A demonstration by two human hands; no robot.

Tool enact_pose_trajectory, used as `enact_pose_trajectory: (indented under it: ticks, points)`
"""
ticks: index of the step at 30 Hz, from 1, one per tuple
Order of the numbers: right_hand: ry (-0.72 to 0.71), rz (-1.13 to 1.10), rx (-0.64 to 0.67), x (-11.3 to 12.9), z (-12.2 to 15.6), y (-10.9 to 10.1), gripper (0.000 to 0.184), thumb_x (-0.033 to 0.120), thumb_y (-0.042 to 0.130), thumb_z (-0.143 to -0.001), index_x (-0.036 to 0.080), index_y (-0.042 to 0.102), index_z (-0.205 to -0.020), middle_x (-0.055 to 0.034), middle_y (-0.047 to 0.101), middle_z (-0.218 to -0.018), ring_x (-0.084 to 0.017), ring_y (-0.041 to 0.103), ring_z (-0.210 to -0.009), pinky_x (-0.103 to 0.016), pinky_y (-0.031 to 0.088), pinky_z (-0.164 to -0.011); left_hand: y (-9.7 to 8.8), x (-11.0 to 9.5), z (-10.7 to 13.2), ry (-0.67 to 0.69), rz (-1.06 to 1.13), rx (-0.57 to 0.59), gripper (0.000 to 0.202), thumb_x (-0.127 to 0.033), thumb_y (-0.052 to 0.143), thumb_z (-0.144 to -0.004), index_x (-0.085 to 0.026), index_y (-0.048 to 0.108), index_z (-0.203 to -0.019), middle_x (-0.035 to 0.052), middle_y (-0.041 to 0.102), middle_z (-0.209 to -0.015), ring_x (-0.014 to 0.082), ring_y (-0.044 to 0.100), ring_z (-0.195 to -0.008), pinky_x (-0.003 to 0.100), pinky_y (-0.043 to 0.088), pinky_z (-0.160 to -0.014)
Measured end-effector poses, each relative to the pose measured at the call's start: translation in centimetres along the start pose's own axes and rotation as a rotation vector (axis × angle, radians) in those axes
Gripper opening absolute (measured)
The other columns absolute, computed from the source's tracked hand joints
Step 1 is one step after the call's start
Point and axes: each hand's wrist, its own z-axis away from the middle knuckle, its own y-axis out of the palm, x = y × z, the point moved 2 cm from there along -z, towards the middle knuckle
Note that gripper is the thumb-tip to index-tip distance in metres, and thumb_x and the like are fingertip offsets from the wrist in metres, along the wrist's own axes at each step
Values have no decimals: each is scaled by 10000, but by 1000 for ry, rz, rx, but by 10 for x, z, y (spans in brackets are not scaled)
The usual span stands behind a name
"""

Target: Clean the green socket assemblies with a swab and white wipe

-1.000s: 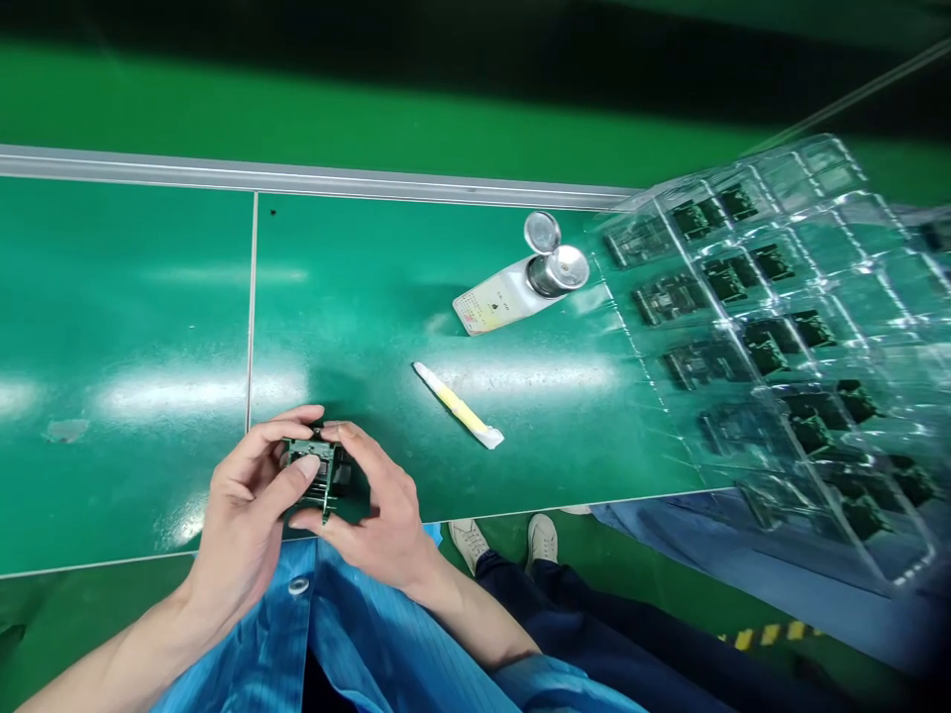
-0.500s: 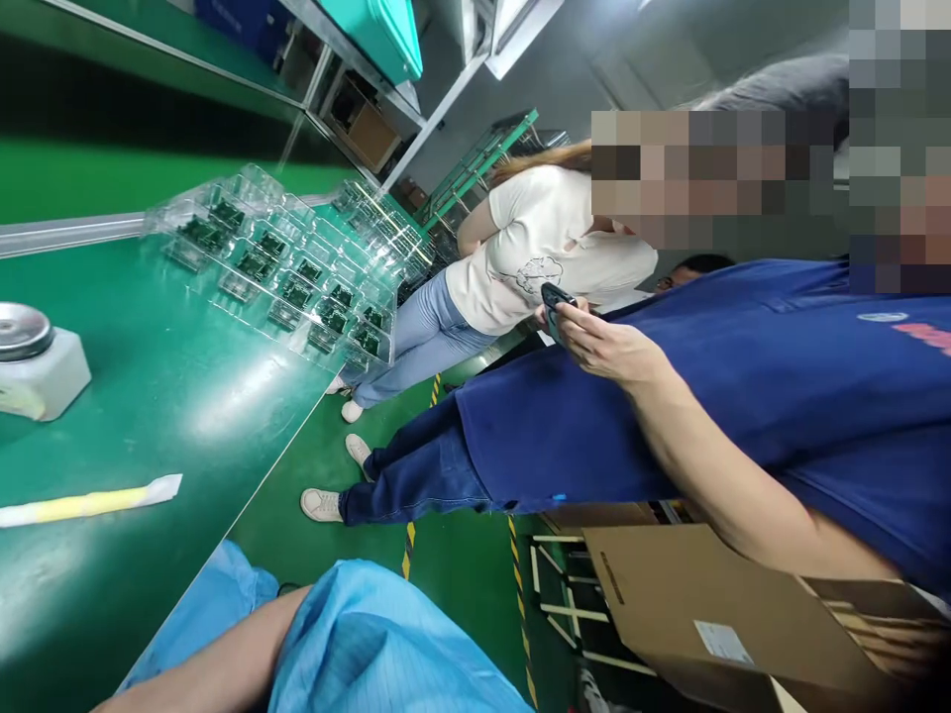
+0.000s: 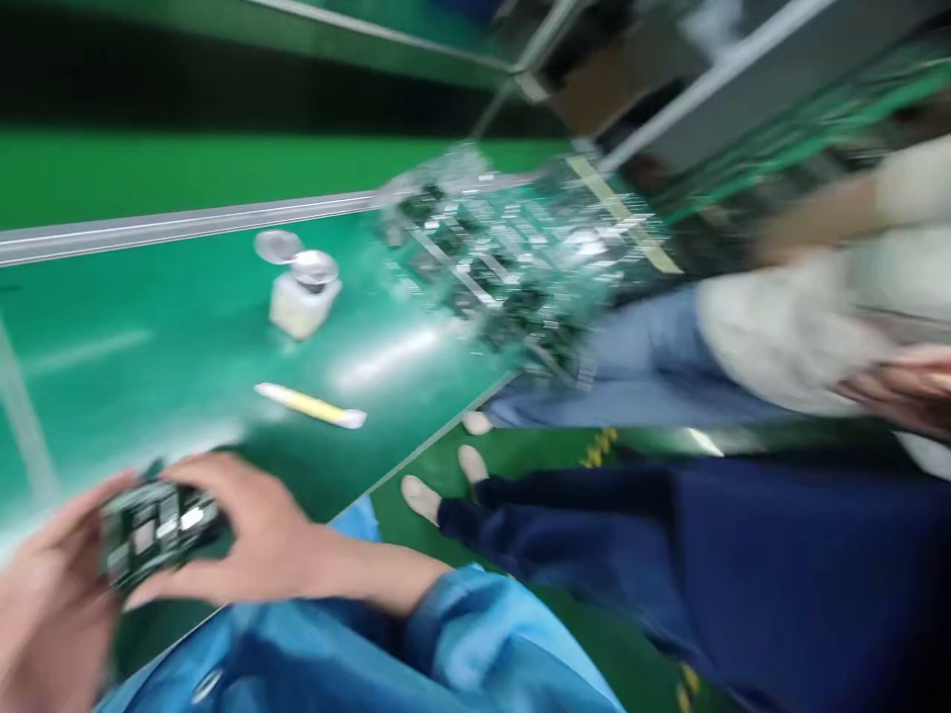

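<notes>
A green circuit board with pale and dark components is held between my two hands above the green bench, low at the left; blur hides its fine detail. My left hand grips its near-left side, partly cut off by the frame edge. My right hand pinches the opposite side between thumb and fingers. Beyond the hands lies a slim yellow stick with white ends. Behind it stands a small white bottle with its round metal lid flipped up.
Clear plastic trays holding several boards sit at the bench's far end. The green bench top ends at a diagonal edge. A person in dark blue and another in a light top stand past that edge.
The view has swung left, so the trays and both people appear further right. Both my hands and the circuit board have come into view, along with the whole bottle and stick.
</notes>
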Motion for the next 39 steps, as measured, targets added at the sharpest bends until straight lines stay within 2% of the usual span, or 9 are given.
enact_pose_trajectory:
  ticks: [2,4,10,13,21,27,30,33,39]
  points:
    - [3,-230,4,-6,2,36,725,360,912,-626,194,533,-1221,-52,673,-1110,-179,662,-1021,-253,557,-923,-29,-5,9,-39,117,-160,360,-517,675,-782,-340,694,-1094,-2,670,-1208,295,583,-1162,448,521,-956]
    - [-13,-315,8,-14,6,49,715,301,865,-718,196,469,-1305,-102,621,-1215,-220,614,-1130,-341,522,-1004,-38,-2,11,-106,252,-210,402,-428,763,-733,-284,704,-1105,45,672,-1195,276,600,-1126,382,532,-916]
    - [-197,-205,-7,-17,9,41,632,269,710,-868,177,375,-1397,-170,579,-1246,-273,565,-1187,-426,533,-987,-31,8,7,-146,453,-278,343,-292,831,-684,-270,735,-1012,23,706,-994,124,622,-788,173,490,-628]
    - [-244,-139,-27,-11,8,43,655,276,685,-881,187,343,-1432,-160,589,-1228,-281,587,-1142,-432,554,-951,-29,6,8,-135,478,-245,306,-287,818,-696,-254,737,-989,20,699,-923,100,574,-674,171,453,-555]
    - [-243,-72,-23,-6,7,44,642,281,647,-903,182,331,-1453,-152,590,-1224,-283,599,-1117,-428,560,-939,-29,8,8,-180,487,-240,363,-313,826,-657,-247,721,-998,37,678,-861,119,550,-586,224,448,-505]
    - [-227,-164,34,-8,7,40,588,282,666,-900,158,390,-1405,-153,574,-1257,-252,565,-1189,-394,527,-1014,-36,5,8,-184,504,-253,328,-354,836,-669,-218,728,-948,31,670,-816,114,569,-647,179,473,-532]
    - [-206,-251,82,-13,7,37,598,301,694,-889,163,398,-1391,-163,561,-1283,-251,539,-1237,-401,512,-1037,-37,2,9,-138,489,-217,270,-348,814,-704,-247,727,-939,29,674,-846,135,590,-698,208,506,-581]
    - [-230,-319,64,-16,7,36,646,337,717,-875,187,376,-1402,-161,557,-1292,-253,526,-1258,-423,502,-1045,-35,-2,12,-108,445,-171,263,-375,777,-747,-249,722,-972,48,676,-885,156,602,-758,228,517,-625]
    - [-244,-436,59,-21,7,39,679,348,725,-866,205,361,-1421,-160,550,-1311,-252,516,-1269,-441,477,-1063,-35,-5,14,-114,385,-219,347,-398,777,-743,-246,705,-1047,69,681,-986,200,628,-924,240,532,-705]
